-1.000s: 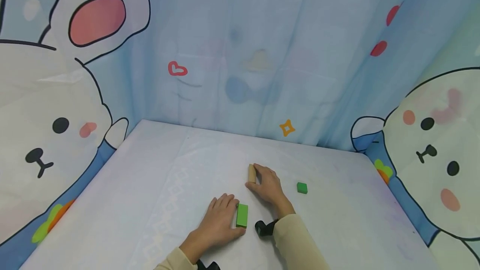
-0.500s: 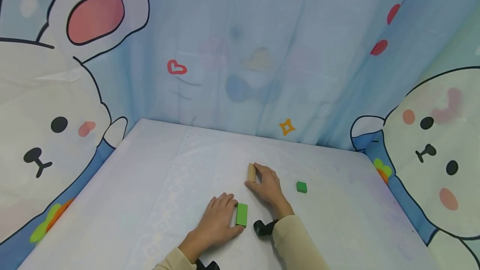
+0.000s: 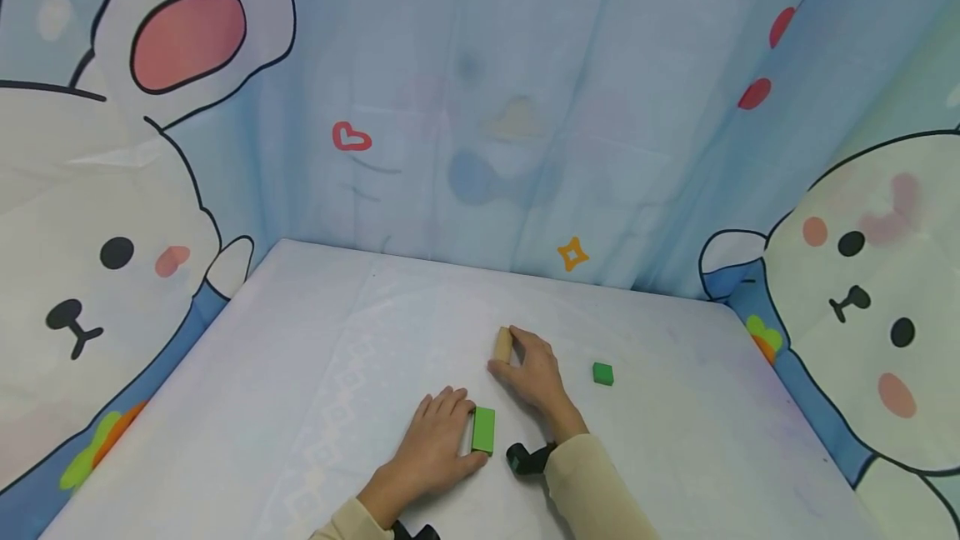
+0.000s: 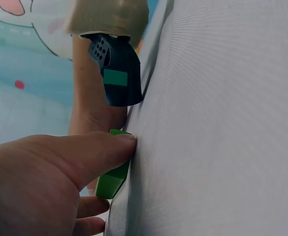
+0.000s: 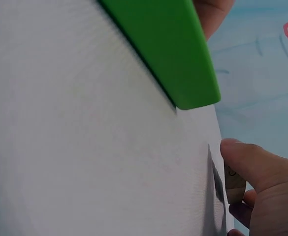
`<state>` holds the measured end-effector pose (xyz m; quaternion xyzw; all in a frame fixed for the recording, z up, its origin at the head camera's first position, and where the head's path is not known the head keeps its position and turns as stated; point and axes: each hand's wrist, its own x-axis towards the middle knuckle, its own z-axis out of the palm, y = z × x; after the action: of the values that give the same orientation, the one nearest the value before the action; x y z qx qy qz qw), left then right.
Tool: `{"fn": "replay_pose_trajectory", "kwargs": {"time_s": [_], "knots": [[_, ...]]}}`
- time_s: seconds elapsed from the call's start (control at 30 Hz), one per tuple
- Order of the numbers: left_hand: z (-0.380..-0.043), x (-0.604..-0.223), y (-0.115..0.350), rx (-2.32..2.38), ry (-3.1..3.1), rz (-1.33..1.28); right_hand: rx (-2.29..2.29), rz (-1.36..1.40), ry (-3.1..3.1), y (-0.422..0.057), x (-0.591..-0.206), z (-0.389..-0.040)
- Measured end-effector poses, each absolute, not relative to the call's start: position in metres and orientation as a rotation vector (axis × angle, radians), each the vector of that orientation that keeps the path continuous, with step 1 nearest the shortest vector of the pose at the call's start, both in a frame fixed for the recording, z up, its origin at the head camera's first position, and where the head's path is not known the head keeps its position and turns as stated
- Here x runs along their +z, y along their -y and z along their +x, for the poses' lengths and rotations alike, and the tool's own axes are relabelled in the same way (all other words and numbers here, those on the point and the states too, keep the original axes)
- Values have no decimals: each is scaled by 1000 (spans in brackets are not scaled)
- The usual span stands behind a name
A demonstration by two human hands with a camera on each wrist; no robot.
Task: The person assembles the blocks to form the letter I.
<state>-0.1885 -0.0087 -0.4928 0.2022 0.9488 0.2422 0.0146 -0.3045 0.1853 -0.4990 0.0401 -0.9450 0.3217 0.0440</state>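
Wood block (image 3: 503, 345) and light green block (image 3: 483, 430) being gripped at white bench (image 3: 360, 357)

The person's left hand (image 3: 431, 448) is gripping the light green block by its 2 ends: the thumb is pressing the near end, and the forefinger is touching the far end. The other fingers are stretching forward, side by side. The right hand (image 3: 534, 369) is gripping the wood block in a similar manner, between thumb and forefinger. This block is lying farther from the person and slightly to the right of the light green block; the 2 blocks are not touching. On its face, the right wrist view is showing a small dark mark, too small for reading.

A green cube (image 3: 603, 374) is resting on the bench to the right of the right hand, apart from it. At the right sleeve (image 3: 600, 486) a black device (image 3: 528, 458) is sticking out, and a second black device (image 3: 415, 532) is showing at the left wrist. Behind, a blue curtain (image 3: 420, 65) is hanging.
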Motion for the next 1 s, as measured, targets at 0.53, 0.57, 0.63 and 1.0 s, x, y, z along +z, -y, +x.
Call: {"fn": "replay_pose_trajectory", "kwargs": {"time_s": [0.53,0.57,0.63,1.0], "knots": [[-189,-493,9,756,-2950,625,991,203,2857,-183,-494,-295],[-189,-492,9,757,-2949,624,989,208,2855,-183,-494,-295],[-189,-492,9,759,-2948,623,984,215,2858,-182,-494,-294],[-188,-494,8,754,-2966,631,982,229,2844,-183,-495,-287]]}}
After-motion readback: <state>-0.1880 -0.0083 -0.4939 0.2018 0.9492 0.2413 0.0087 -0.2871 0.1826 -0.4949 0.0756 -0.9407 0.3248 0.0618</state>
